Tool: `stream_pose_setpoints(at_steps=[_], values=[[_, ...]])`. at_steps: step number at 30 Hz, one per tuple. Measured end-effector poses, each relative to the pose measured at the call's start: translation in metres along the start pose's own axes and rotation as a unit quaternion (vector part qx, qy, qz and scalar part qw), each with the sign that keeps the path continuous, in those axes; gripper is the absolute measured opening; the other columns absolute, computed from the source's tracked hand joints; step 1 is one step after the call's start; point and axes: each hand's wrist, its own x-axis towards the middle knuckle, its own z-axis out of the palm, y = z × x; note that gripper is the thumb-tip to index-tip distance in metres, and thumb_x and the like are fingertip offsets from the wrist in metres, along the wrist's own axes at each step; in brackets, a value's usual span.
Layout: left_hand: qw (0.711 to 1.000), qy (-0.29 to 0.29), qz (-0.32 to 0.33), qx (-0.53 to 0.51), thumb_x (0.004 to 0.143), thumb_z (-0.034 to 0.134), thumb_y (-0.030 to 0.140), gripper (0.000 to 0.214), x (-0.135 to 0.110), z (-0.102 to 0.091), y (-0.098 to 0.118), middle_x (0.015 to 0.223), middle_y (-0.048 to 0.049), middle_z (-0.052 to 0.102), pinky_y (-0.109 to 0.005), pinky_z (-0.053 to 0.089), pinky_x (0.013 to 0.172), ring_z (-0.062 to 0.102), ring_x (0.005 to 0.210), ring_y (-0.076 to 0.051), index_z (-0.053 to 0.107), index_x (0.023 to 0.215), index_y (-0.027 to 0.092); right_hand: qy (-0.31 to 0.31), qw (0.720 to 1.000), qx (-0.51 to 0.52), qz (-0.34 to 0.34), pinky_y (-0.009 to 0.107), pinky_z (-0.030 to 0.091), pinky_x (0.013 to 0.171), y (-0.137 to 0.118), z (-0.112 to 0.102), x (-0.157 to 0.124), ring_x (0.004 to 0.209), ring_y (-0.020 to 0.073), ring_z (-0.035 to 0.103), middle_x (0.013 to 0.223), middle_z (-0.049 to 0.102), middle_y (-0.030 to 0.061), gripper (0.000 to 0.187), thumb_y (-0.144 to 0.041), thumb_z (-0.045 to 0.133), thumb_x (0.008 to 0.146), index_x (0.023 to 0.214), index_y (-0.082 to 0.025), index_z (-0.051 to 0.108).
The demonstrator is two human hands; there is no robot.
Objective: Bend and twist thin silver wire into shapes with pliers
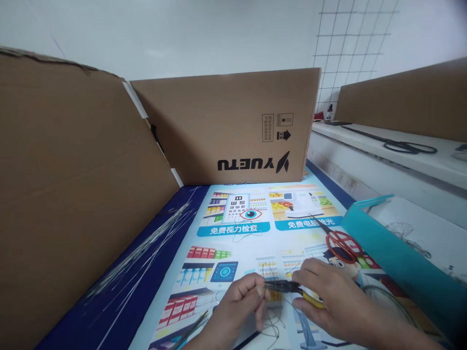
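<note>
My right hand [333,294] is closed round the yellow handle of needle-nose pliers [282,286], whose dark jaws point left. At the jaw tips, the thumb and fingers of my left hand [242,301] are pinched together on thin wire. Loose loops of this wire [272,324] hang and spread below and around the pliers. The exact spot where jaws and wire meet is partly covered by my fingers. Beyond my right hand lie scissors [343,245] with red-orange handles, blades pointing away to the left.
Cardboard panels [226,126] stand at the back and left. Long thin wires [146,243] lie along the blue strip at left, and a darker bundle [189,333] near my left wrist. A teal-edged box [394,248] with coiled wire is at right. Black scissors [404,146] rest on the white ledge.
</note>
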Motion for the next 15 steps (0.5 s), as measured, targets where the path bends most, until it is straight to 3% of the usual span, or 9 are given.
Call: stream_pose_setpoints(at_steps=[9,15], values=[[0.999,0.018,-0.010,0.035,0.082,0.053,0.038,0.026,-0.0014,0.0010,0.0021,0.041,0.0049,0.047,-0.020,0.029,0.048,0.039,0.038,-0.006,0.053,0.071,0.015,-0.018,0.999,-0.026,0.006,0.031,0.034,0.066,-0.0022,0.0011,-0.0014,0.081,0.0206,0.050,0.089,0.054,0.0039,0.016,-0.036,0.047,0.083,0.093,-0.025,0.053],[0.999,-0.018,-0.020,0.046,0.084,0.050,0.037,0.026,-0.0041,-0.0006,0.0075,0.043,0.0038,0.049,-0.020,0.029,0.049,0.039,0.038,-0.006,0.053,0.072,0.014,-0.039,0.999,-0.022,-0.002,0.031,0.031,0.063,-0.0005,0.0009,-0.0013,0.080,0.0210,0.050,0.089,0.054,0.0038,0.018,-0.039,0.045,0.084,0.092,-0.024,0.052]])
